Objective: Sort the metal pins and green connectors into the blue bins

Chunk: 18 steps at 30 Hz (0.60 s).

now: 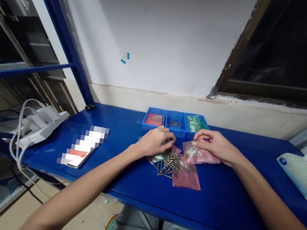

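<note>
While the left hand [156, 141] covers the far-left edge of the pile of metal pins [168, 167], its fingertips are hard to make out, so can't tell if it pinches a pin or just touches the heap; fingers half curled, thumb near the index finger. Pins are brass- and silver-coloured, heaped mid-table, overlapping, single ones not countable. Under and around the heap: a flat pink plastic bag [188, 180], partly covered by pins, plus a green-and-clear packet [158, 158] mostly hidden below the left hand. Right hand [210, 144] has thumb and curled fingers closed on an upper pink plastic bag [204, 156], tilted just right of the heap, silvery contents blurred by the film. Behind the hands, three blue bins side by side: left bin [152, 129] with a pink packet, middle bin [174, 133] with some pins, right bin [205, 127] with green packets, its front corner near the right hand. Phone [88, 145] at left is pixelated, screen unreadable. Patterned plastic package [303, 177] at far right cut off by the frame.
</note>
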Tool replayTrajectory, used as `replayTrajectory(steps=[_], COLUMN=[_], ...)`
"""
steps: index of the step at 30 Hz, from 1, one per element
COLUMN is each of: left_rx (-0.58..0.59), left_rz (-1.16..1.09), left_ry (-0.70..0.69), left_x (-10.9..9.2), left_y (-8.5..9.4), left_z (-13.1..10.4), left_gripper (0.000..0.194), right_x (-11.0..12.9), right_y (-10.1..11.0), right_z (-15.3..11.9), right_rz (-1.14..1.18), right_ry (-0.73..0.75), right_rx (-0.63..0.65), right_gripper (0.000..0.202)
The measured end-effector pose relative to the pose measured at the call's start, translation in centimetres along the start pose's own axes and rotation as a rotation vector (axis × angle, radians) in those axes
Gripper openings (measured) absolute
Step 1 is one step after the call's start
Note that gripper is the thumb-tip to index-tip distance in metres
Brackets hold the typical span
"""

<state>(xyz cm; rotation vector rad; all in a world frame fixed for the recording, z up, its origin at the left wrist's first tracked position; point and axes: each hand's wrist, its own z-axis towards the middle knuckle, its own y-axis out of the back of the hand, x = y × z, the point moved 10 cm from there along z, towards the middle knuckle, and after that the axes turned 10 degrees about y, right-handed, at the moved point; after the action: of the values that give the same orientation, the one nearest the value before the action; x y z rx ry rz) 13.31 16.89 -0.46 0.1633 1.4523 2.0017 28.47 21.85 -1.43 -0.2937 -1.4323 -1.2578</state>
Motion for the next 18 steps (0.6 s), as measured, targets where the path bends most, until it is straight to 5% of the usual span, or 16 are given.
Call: replayTrajectory(steps=[9, 18], left_rx=[-0.037, -0.028], left_rz=[-0.152, -0.228], left_ry=[0.009, -0.055], left_x=[1.3, -1.0], left_y=[0.6, 0.7], left_z=[-0.1, -0.4], left_gripper=[0.02, 0.037], right_x=[0.5, 0.6], right_y=[1.6, -0.8], right_z=[0.1, 0.0], right_rz=[0.102, 0.358], right_ry=[0.062, 0.098], right_rx=[-0.232, -0.408], right_gripper=[0.032, 0.024])
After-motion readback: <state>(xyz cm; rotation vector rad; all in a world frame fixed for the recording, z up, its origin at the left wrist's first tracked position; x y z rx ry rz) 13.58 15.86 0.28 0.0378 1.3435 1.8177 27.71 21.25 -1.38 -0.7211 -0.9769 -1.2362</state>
